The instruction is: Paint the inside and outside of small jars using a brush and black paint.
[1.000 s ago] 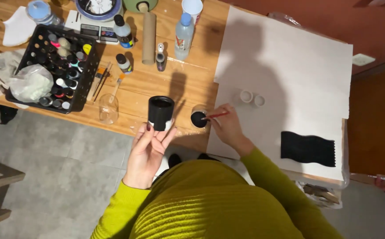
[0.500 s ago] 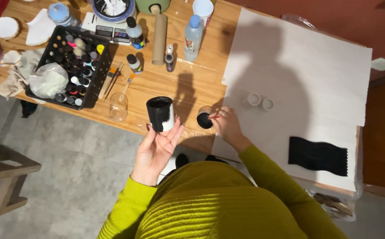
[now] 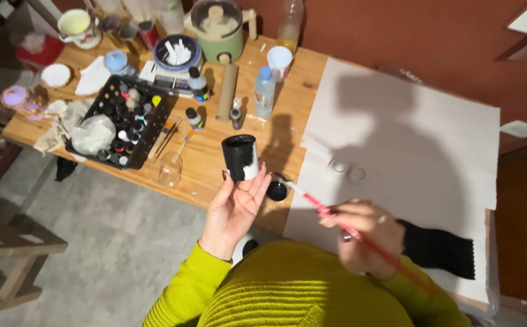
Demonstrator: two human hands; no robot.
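My left hand (image 3: 235,206) holds up a small cylinder (image 3: 240,157), mostly painted black with a white patch on its side, above the front edge of the wooden table (image 3: 288,130). My right hand (image 3: 366,235) grips a red-handled paintbrush (image 3: 360,233), whose tip points left toward a small round dish of black paint (image 3: 277,191) at the table's edge. The right hand is over a big white sheet (image 3: 409,139), close to my body in its yellow-green sweater.
A black crate of small paint bottles (image 3: 121,121) stands left, with a clear glass (image 3: 170,169), a cardboard tube (image 3: 227,91), a plastic bottle (image 3: 265,91) and a green pot (image 3: 218,27) nearby. A black wavy piece (image 3: 442,254) lies on the sheet. A wooden stool (image 3: 9,254) stands lower left.
The right hand has pulled the brush back from the paint dish toward my body. The left hand has tilted the cylinder up. The view has shifted, showing more of the table's far side.
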